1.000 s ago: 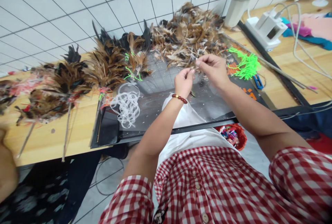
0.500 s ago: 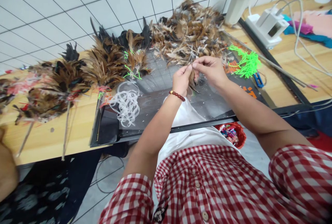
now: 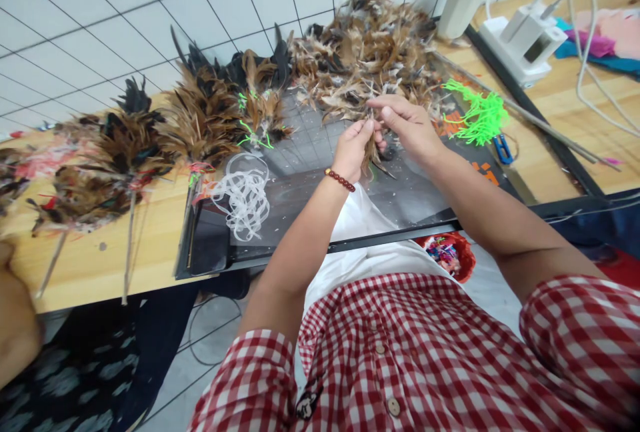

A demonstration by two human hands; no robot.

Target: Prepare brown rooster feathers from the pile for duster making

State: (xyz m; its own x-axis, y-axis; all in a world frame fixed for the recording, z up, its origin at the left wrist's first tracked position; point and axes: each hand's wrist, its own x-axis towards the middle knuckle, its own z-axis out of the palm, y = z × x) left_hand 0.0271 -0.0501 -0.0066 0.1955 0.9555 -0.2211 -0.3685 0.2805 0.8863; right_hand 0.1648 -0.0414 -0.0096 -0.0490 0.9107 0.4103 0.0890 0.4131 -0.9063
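Observation:
My left hand (image 3: 354, 145) is closed, thumb and fingers pinched around a small bunch of brown feathers (image 3: 371, 153) whose tips hang down below it. Just above and to its right, my right hand (image 3: 407, 124) has its forefinger stretched out and the thumb a little apart from it. Nothing shows clearly between those fingers. Right behind it spreads a large heap of loose brown feathers (image 3: 365, 52). Both hands are over the dark board (image 3: 310, 199) on the wooden table.
Clear plastic strips (image 3: 245, 199) lie tangled at left, near feather dusters on sticks (image 3: 131, 245). Bright green strings (image 3: 477, 115) and a blue tool (image 3: 503, 150) lie at right, by a white power strip (image 3: 520, 52). Another person's arm (image 3: 17, 312) shows at far left.
My right hand has moved slightly up and away from the left hand's fingertips, and its forefinger has stretched out. My left hand still holds the feathers.

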